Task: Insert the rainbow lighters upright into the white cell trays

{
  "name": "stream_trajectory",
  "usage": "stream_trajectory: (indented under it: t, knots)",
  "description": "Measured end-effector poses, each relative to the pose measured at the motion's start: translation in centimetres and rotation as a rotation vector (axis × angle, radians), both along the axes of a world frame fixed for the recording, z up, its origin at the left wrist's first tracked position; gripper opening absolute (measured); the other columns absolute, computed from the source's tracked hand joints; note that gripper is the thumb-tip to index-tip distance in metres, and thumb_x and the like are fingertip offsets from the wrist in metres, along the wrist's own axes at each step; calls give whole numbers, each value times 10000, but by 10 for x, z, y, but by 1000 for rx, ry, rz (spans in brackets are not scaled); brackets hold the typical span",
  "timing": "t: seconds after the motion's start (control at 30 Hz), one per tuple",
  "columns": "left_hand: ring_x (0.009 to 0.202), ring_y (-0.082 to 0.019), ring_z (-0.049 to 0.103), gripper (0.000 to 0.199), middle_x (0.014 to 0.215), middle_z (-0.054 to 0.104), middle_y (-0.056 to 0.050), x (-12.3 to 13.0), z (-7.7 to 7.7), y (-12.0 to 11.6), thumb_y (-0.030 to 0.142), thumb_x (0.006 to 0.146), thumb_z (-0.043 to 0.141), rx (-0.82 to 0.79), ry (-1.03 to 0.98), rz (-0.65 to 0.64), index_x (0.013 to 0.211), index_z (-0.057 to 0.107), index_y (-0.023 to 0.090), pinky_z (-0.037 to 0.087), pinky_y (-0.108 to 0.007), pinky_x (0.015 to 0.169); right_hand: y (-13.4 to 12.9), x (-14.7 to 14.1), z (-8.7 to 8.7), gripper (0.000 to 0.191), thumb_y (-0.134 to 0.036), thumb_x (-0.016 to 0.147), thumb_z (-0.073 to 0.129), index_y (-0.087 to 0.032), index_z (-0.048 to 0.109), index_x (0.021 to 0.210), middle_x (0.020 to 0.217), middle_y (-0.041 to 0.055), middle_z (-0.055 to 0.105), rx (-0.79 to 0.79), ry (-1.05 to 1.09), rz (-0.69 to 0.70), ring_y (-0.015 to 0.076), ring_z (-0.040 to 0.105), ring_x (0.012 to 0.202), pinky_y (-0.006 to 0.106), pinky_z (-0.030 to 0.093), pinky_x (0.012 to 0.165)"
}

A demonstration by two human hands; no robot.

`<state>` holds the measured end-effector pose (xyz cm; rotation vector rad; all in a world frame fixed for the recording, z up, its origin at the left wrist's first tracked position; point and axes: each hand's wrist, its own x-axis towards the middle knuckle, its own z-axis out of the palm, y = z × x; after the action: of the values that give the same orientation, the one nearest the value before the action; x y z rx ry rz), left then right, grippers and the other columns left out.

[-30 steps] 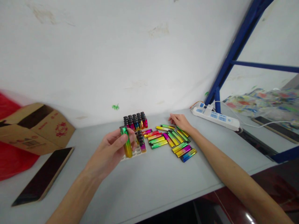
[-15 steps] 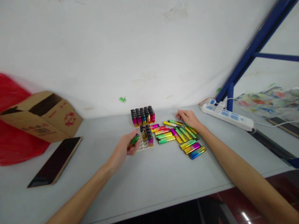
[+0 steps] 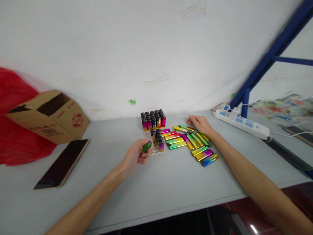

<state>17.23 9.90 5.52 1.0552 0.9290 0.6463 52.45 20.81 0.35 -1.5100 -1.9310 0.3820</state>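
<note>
The left hand (image 3: 137,153) is closed around a green lighter (image 3: 147,147), whose black top pokes out beside the thumb. Just right of that hand is a tray (image 3: 156,152) bearing upright lighters (image 3: 161,146); a larger upright block (image 3: 154,122) stands beyond it. The right hand (image 3: 199,124) rests on the table (image 3: 137,199), fingers curled; whether they grip anything, I cannot tell. Loose lighters (image 3: 187,142) lie between the hands, some beside the right wrist.
</note>
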Motion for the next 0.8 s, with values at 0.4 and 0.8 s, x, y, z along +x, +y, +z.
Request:
stream_trajectory:
  t: [0.4, 0.8]
  knots:
    - [433, -60, 333, 355, 609, 475, 87, -2, 3, 3, 567, 964, 580, 299, -73, 148, 977, 484, 226, 248, -165, 420, -1, -1, 1, 771, -711, 1026, 250, -161, 773, 890, 750, 73, 735, -4, 2, 5, 209, 657, 689, 313, 465, 706]
    - [958, -198, 695, 304, 1042, 729, -65, -4, 5, 5, 431, 869, 761, 671, 197, 286, 1023, 716, 173, 573, -325, 892, 1, 0, -1, 716, -658, 1048, 279, -166, 769, 874, 739, 64, 744, 8, -13, 7, 208, 663, 689, 306, 471, 702]
